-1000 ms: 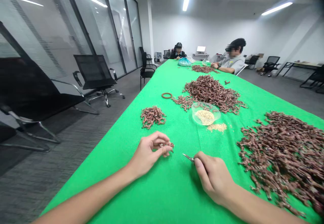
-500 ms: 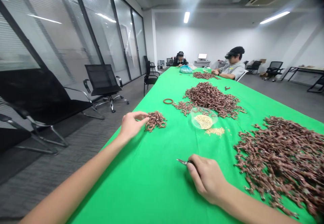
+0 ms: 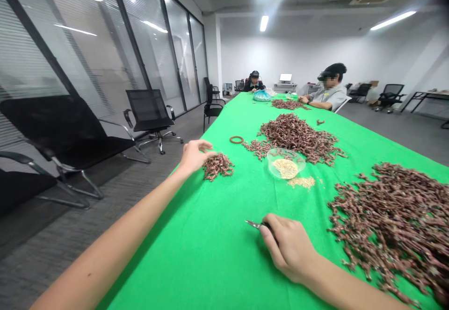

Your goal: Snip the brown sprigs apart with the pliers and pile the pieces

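Observation:
My left hand (image 3: 196,156) reaches over the left edge of a small pile of knobbly brown twig-like pieces (image 3: 219,167), thumb and fingers apart. I cannot see anything held in it. Low in front of me, my right hand (image 3: 289,247) is closed around a small hand tool with pointed metal jaws, apparently pliers (image 3: 252,224). Its handles are hidden in the palm. Beyond that hand stands a clear plastic bowl (image 3: 299,161) holding pale grain-like bits, with more spilled bits (image 3: 304,182) on the cloth beside it.
A large brown heap (image 3: 389,226) covers the right side of the green cloth (image 3: 196,254); another heap (image 3: 298,137) lies behind the bowl. A brown ring (image 3: 236,139) lies left of it. Two people sit farther along the table. Black chairs (image 3: 149,109) stand at the left.
My left hand has moved slightly away from me, from beside the small pile to its upper left edge, and its fingers have lifted. The right hand keeps its grip. The view has shifted slightly.

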`<state>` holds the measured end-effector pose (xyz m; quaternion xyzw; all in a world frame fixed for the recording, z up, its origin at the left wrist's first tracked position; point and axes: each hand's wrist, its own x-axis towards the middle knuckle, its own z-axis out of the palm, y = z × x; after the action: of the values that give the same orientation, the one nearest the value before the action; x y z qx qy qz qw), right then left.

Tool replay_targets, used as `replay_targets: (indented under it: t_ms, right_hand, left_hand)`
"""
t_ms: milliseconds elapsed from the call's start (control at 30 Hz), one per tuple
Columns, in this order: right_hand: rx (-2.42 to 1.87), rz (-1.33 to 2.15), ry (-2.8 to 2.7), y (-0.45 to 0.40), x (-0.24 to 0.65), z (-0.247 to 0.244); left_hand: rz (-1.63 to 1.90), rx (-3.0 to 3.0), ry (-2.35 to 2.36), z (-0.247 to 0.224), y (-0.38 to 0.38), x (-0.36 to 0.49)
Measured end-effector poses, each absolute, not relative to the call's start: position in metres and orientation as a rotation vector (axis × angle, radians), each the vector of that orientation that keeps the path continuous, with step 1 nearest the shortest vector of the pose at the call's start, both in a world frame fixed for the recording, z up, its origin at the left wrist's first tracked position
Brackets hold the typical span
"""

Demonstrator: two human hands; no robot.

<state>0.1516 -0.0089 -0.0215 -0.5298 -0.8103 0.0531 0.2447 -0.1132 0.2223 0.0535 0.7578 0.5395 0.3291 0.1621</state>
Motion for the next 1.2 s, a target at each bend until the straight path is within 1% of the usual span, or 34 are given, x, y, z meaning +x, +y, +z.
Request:
replay_targets:
  t_ms: [167, 267, 433, 533, 667, 800, 1000, 1200]
  right_hand:
    - [-1.45, 0.116, -2.244, -0.01, 0.152, -0.021]
    - [-1.44, 0.075, -2.288, -0.01, 0.151, -0.019]
    - [-1.418, -0.01, -2.375, -0.01, 0.146, -0.015]
    - [-1.415, -0.054, -2.393, -0.01, 0.144, -0.015]
    - [-1.382, -0.102, -2.382, -0.01, 0.143, -0.02]
    - [-1.295, -0.107, -2.394, -0.007, 0.146, -0.029]
    - [-1.226, -0.099, -2.409, -0.004, 0.148, -0.032]
    - [-1.283, -0.11, -2.376, -0.006, 0.145, -0.019]
  left_hand:
    - [1.131, 2.153, 1.523, 0.067, 0.209, -0.101]
    - [1.136, 2.187, 1.374, 0.07, 0.187, -0.077]
    - [0.71, 2.308, 0.933, 0.066, 0.138, -0.011]
    - [0.483, 2.385, 0.754, 0.06, 0.109, 0.034]
    - [0.275, 2.503, 0.608, 0.05, 0.081, 0.094]
    - [0.094, 2.587, 0.621, 0.039, 0.065, 0.144]
    - [-0.066, 2.606, 0.646, 0.032, 0.064, 0.172]
    - [-0.003, 2.414, 0.64, 0.024, 0.079, 0.16]
